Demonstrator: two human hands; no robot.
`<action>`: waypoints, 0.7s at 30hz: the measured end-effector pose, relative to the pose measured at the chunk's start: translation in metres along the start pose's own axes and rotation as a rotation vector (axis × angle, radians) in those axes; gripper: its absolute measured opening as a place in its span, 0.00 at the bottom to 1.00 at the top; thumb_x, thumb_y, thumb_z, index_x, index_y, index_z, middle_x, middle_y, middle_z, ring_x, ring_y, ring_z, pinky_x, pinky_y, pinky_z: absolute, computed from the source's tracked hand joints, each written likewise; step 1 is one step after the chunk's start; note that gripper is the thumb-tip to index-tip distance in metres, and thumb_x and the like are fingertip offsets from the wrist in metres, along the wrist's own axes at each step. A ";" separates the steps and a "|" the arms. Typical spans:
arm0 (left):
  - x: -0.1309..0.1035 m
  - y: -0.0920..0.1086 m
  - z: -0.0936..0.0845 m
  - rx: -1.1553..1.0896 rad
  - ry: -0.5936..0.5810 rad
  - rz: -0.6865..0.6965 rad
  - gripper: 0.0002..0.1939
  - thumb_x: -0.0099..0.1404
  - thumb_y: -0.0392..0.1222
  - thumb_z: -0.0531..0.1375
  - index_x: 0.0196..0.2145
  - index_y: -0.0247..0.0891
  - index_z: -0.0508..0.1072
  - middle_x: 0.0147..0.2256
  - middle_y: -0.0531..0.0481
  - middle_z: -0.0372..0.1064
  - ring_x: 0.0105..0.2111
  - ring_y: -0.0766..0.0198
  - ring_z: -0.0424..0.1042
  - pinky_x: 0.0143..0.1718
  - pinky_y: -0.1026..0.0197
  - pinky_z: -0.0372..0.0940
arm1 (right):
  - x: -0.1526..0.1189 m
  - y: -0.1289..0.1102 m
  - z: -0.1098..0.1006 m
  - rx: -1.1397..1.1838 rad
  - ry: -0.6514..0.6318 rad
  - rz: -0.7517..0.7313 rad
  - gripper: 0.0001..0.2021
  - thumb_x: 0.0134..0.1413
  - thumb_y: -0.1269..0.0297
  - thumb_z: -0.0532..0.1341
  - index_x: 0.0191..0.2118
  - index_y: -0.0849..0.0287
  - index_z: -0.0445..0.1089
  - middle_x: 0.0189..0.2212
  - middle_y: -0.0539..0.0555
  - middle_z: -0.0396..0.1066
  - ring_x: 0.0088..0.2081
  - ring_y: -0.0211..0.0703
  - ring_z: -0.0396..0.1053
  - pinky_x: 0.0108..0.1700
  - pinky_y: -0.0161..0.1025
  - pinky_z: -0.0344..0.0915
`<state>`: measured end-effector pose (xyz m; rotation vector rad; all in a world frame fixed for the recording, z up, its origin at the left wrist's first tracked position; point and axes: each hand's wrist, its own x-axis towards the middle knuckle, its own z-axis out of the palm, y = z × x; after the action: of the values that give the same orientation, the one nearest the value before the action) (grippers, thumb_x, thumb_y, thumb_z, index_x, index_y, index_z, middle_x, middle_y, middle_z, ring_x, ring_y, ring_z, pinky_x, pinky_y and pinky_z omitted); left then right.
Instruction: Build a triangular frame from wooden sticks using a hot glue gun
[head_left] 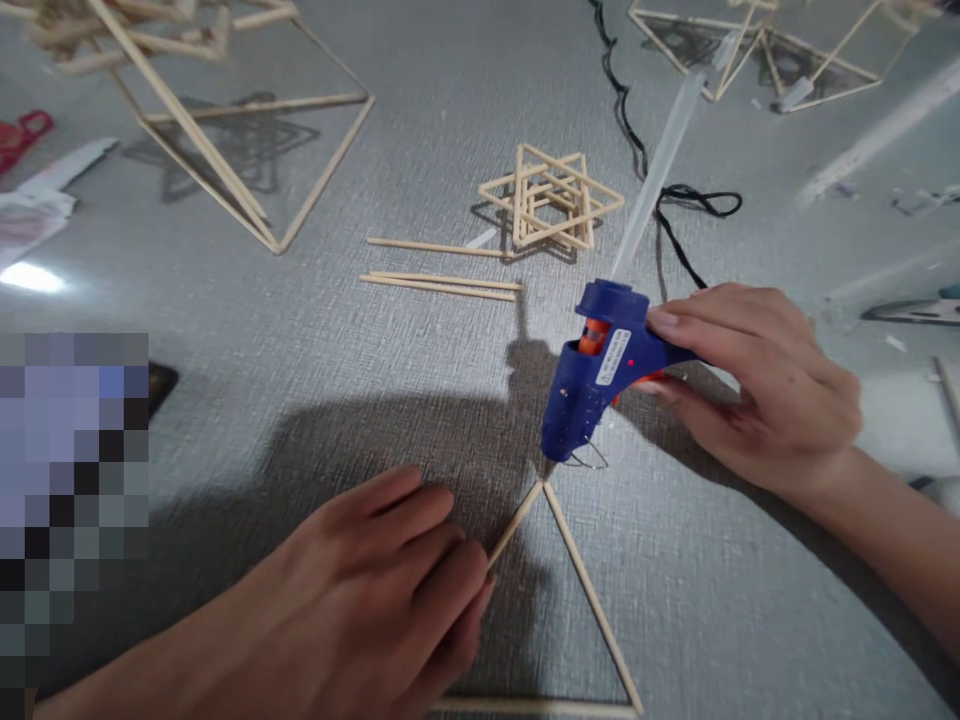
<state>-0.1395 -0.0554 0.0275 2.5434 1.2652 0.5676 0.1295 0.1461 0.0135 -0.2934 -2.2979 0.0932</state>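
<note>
Curled tight, the left hand (409,590) held one stick (516,525) of a triangle (596,600) on the table (225,310) as the right hand (780,385) gripped a glue gun (574,395), how hard unclear, nozzle (549,468) at the apex (543,485). Steadiness and a small bead likely suited the joint best. The gun held a glue stick (658,180); beyond lay three loose sticks (441,248) and a star (519,200).

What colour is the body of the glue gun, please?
Dark blue; the glue gun's body shows best in the head view.
</note>
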 end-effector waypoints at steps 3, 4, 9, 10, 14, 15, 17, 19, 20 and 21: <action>0.000 0.000 0.000 0.013 0.008 0.007 0.19 0.81 0.33 0.53 0.30 0.41 0.68 0.25 0.55 0.62 0.28 0.59 0.58 0.37 0.50 0.53 | 0.000 0.000 0.001 -0.004 0.002 0.013 0.26 0.66 0.66 0.72 0.67 0.50 0.73 0.51 0.55 0.84 0.48 0.54 0.83 0.53 0.51 0.78; 0.000 0.000 -0.001 0.015 0.006 0.011 0.19 0.81 0.33 0.53 0.30 0.41 0.69 0.26 0.55 0.63 0.28 0.59 0.58 0.37 0.50 0.53 | 0.000 0.000 0.001 -0.008 -0.001 0.016 0.26 0.66 0.66 0.72 0.67 0.50 0.73 0.51 0.55 0.84 0.48 0.54 0.83 0.53 0.51 0.78; 0.000 0.000 -0.001 -0.001 -0.005 0.003 0.18 0.81 0.32 0.53 0.30 0.41 0.69 0.26 0.56 0.63 0.28 0.58 0.58 0.37 0.49 0.53 | 0.001 0.000 0.001 -0.015 0.005 0.014 0.24 0.66 0.66 0.72 0.65 0.49 0.73 0.49 0.55 0.84 0.47 0.54 0.83 0.52 0.51 0.79; -0.001 0.000 -0.001 -0.002 -0.005 -0.001 0.18 0.81 0.32 0.53 0.30 0.41 0.69 0.26 0.55 0.63 0.28 0.58 0.58 0.38 0.50 0.53 | 0.001 0.000 0.001 -0.013 0.004 0.012 0.24 0.66 0.66 0.72 0.65 0.50 0.74 0.49 0.56 0.84 0.46 0.54 0.83 0.51 0.51 0.78; -0.003 -0.001 -0.001 -0.003 -0.015 0.008 0.16 0.80 0.33 0.55 0.31 0.41 0.69 0.26 0.55 0.63 0.29 0.59 0.58 0.37 0.50 0.53 | 0.001 0.001 0.001 0.005 0.018 -0.017 0.23 0.66 0.66 0.72 0.64 0.55 0.75 0.49 0.58 0.84 0.46 0.54 0.83 0.51 0.51 0.78; -0.003 -0.001 0.000 -0.004 -0.016 0.008 0.16 0.80 0.33 0.55 0.31 0.41 0.69 0.26 0.56 0.64 0.29 0.59 0.59 0.37 0.50 0.53 | 0.001 0.001 0.001 0.005 0.016 -0.014 0.24 0.66 0.67 0.72 0.65 0.55 0.74 0.49 0.58 0.84 0.46 0.54 0.83 0.51 0.51 0.78; -0.002 -0.001 0.000 -0.001 -0.009 -0.005 0.17 0.80 0.34 0.54 0.31 0.41 0.69 0.26 0.55 0.64 0.28 0.59 0.59 0.36 0.50 0.53 | 0.001 0.000 0.000 -0.006 0.005 0.001 0.25 0.66 0.67 0.72 0.66 0.53 0.74 0.50 0.56 0.84 0.47 0.54 0.83 0.52 0.51 0.78; 0.000 -0.001 -0.001 0.010 0.009 -0.010 0.18 0.81 0.34 0.53 0.31 0.41 0.69 0.25 0.55 0.64 0.28 0.59 0.59 0.36 0.50 0.53 | 0.001 -0.001 0.000 -0.020 -0.005 0.019 0.25 0.66 0.67 0.71 0.67 0.50 0.73 0.50 0.55 0.84 0.47 0.55 0.83 0.53 0.51 0.78; 0.001 0.000 -0.001 0.016 0.015 -0.012 0.18 0.81 0.33 0.53 0.30 0.41 0.69 0.25 0.55 0.64 0.27 0.59 0.59 0.36 0.50 0.53 | 0.001 -0.001 0.000 -0.024 -0.007 0.025 0.25 0.66 0.67 0.71 0.67 0.49 0.72 0.50 0.55 0.84 0.47 0.55 0.83 0.53 0.51 0.78; 0.002 0.000 -0.001 0.018 0.019 -0.009 0.19 0.81 0.33 0.52 0.30 0.41 0.69 0.25 0.56 0.64 0.27 0.59 0.59 0.36 0.50 0.53 | 0.000 -0.002 0.000 -0.027 -0.005 0.028 0.25 0.66 0.66 0.71 0.66 0.48 0.72 0.50 0.54 0.84 0.47 0.55 0.83 0.52 0.51 0.78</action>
<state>-0.1391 -0.0537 0.0283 2.5513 1.2930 0.5829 0.1286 0.1445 0.0139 -0.3399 -2.3018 0.0780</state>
